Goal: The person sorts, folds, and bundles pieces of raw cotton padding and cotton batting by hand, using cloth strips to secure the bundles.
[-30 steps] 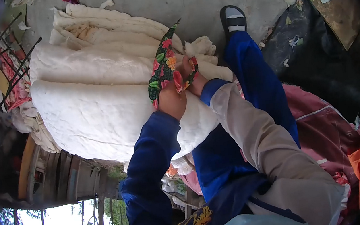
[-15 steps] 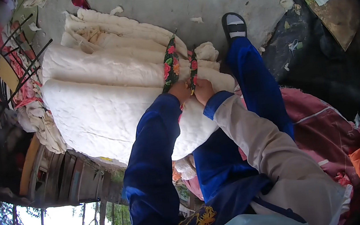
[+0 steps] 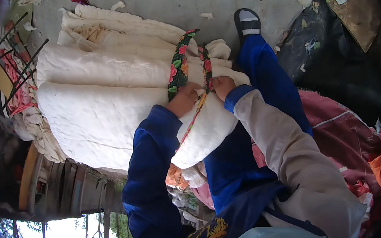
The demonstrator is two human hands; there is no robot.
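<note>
A thick white cotton quilt batting [image 3: 98, 102] lies folded into a bulky bundle before me. Round its right part runs a floral cloth strip [image 3: 177, 70], dark green with red and orange flowers. My left hand [image 3: 186, 99] is closed on the strip, fingers pinched against the top of the bundle. Just to the right, my right hand [image 3: 222, 87] pinches another length of the same strip. One stretch of it slants down the bundle's near side below my hands, and a loop stands up above them. The exact crossing between the fingers is hidden.
My sandaled foot [image 3: 248, 21] stands on the grey floor right of the bundle. Dark plastic sheeting [image 3: 316, 56] and a dusky red cloth [image 3: 334, 125] lie to the right. Thin dark metal rods [image 3: 19, 80] stick out at the left, beside piled fabrics.
My hands have moved a little apart, the left one to the left and the right one to the right. The strip's upper loop now bends over to the right, and its lower stretch shows more.
</note>
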